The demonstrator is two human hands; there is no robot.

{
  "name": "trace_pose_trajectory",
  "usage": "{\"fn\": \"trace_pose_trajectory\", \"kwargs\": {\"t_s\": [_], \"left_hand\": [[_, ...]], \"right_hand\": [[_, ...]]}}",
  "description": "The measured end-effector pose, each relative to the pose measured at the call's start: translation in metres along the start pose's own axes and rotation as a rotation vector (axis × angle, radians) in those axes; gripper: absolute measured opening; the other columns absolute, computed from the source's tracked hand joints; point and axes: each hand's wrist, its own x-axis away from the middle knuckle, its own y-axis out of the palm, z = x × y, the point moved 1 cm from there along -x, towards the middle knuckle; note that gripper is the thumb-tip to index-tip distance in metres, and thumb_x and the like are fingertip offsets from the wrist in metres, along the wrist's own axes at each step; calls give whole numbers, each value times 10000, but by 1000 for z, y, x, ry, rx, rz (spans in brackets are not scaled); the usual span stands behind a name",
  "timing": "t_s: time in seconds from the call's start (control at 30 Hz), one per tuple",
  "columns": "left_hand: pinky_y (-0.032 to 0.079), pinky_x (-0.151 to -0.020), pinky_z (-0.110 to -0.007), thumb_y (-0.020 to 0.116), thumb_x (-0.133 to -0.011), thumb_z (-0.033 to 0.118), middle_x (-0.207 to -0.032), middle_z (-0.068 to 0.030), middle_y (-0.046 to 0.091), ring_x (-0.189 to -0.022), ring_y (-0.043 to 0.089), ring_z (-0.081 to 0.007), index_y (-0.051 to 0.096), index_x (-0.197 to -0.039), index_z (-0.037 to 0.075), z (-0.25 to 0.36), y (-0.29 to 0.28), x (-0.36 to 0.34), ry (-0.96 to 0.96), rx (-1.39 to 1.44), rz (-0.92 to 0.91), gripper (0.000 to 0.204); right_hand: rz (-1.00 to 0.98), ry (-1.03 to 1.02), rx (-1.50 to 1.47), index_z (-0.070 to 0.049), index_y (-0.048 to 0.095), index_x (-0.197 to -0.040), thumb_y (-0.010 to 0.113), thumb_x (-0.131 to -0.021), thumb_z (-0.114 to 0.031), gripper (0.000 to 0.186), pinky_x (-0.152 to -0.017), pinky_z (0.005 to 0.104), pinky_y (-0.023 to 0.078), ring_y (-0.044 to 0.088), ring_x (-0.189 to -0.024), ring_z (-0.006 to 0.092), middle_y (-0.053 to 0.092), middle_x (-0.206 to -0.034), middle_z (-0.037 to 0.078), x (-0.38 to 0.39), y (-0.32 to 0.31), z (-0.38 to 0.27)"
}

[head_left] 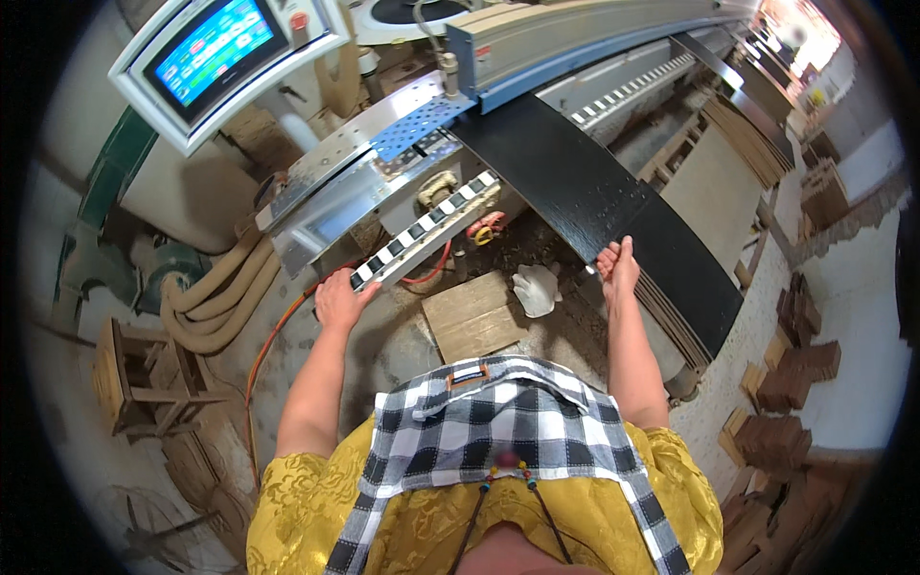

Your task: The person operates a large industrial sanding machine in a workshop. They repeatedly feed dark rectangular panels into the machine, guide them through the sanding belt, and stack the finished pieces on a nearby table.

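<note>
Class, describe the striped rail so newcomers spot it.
Below and right of the tilted touchscreen, a slim black-and-white rail slants up toward the black panel. Unlike the similar strip farther back, its near end has the left hand on it.

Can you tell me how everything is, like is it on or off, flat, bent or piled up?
Screen: on, glowing blue.
Black panel: lying flat, far end at the machine beam.
Left hand: at the near end of the roller bar.
Right hand: fingers curled, at the black panel's edge.
Tan hoses: bent in loops.
White bag: crumpled.
Brown boards: piled up.
</note>
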Motion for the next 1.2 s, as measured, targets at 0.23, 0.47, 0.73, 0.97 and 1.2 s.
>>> {"fn": "trace_pose_trajectory", "kwargs": {"t_s": [0.23, 0.47, 0.73, 0.97, 1.2], "left_hand": [[403, -742, -379, 644, -641, 504, -874, -126, 593, -838, 554, -289, 563, -915, 56, 1, 1, -1, -28, -20, -22, 531], [405, -717, -401, 638, -650, 491, -838, -147, 584, -808, 546, -314, 558, -890, 48, 3, -2, -1, -28, -29, -12, 510], [403, -724, -379, 631, -650, 507, -827, -109, 585, -823, 550, -271, 550, -874, 68, 4, -6, 2, -58, -52, -27, 500], [402, -731, -376, 633, -645, 506, -838, -102, 588, -835, 551, -261, 552, -873, 67, 0, -3, 0, -59, -17, -37, 502], [400, -733, -380, 625, -645, 518, -827, -111, 585, -833, 551, -265, 547, -857, 63, -1, -4, 2, -39, 12, -16, 508]], "right_hand": [[748, -671, 846, 31, 381, -1205, 533, -785, -157, 485, -853, 348, 388, 518, -971, 298, 508, -1100, 212, -25, -228, -21], [770, -75, 417, -69, 295, -1303, 536, -821, -332, 599, -772, 363, 414, 555, -816, 245, 539, -1040, 189, -18, -327, -54], [1108, -489, 411, -32, 553, -992, 578, -802, -197, 253, -376, 217, 345, 437, -438, 108, 508, -577, 52, -18, -319, -19], [728, -156, -356, -88, 514, -769, 579, -784, -152, 92, -497, 224, 415, 467, -533, 108, 493, -612, 19, 23, -316, 16], [177, 184, -289, -96, 546, -860, 616, -751, -211, 173, -665, 308, 477, 551, -693, 175, 587, -790, 34, 106, -352, 53]]}}
